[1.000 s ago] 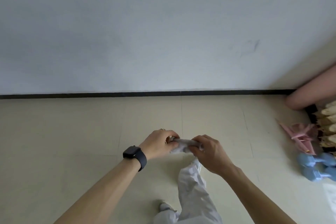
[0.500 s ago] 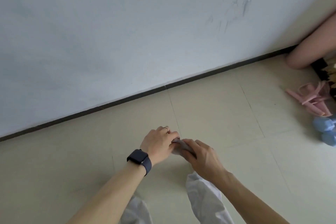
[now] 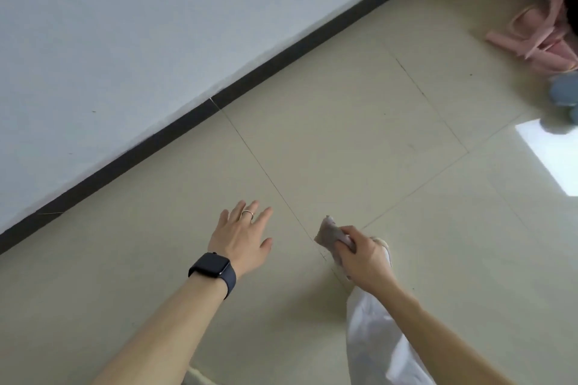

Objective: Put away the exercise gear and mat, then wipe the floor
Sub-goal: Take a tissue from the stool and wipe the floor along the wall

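Down over the tiled floor (image 3: 359,134), well out from the black skirting board (image 3: 281,56), the right hand (image 3: 362,256) has its fingers curled round a small cloth (image 3: 330,233). The cloth is a greyish-mauve wad, crumpled, with one corner poking towards the skirting board. Whether it touches the tiles is unclear. The left hand (image 3: 242,236), nearer the board, is relaxed with fingers spread, holding nothing.

Your left hand (image 3: 240,237) reaches forward, palm down, fingers straight and slightly spread, with a ring (image 3: 247,213) on one finger and a dark watch (image 3: 212,269) on the wrist. Your right hand (image 3: 364,259) is beside it but apart, fingers curled round a cloth (image 3: 328,233). Both forearms are bare.
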Motion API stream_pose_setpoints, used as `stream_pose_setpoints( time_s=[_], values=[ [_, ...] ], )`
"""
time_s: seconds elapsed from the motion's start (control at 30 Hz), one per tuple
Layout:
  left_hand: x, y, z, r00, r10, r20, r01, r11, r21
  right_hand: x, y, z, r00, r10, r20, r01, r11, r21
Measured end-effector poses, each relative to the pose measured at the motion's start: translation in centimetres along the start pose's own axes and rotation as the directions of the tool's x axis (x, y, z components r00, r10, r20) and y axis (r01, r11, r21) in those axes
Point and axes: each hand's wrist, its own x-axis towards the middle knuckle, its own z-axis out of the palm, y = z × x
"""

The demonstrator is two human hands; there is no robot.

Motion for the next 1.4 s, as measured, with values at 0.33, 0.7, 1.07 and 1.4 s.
stream_pose_setpoints(
  time_s=[0.33,0.7,1.07,1.4],
  values=[
    [21.9,-1.3,14.0,0.992,0.017,-0.122,-0.009,0.998,0.069,23.1,11.9,1.1,0.882,0.005,-0.471,-0.036,0.998,-0.056],
    [31.5,-1.5,19.2,0.956,0.059,-0.288,-0.059,0.998,0.006,27.2,17.8,11.4,0.819,-0.5,-0.28,0.291,0.783,-0.55],
    [31.5,-2.1,18.6,0.975,0.07,-0.211,-0.086,0.994,-0.068,37.8,8.0,0.6,0.917,-0.328,-0.226,0.187,0.856,-0.482],
    [33.3,-6.6,13.9,0.824,-0.547,-0.144,0.434,0.775,-0.46,49.2,-2.7,-2.6,0.849,-0.463,-0.256,0.277,0.802,-0.53]
  ],
)
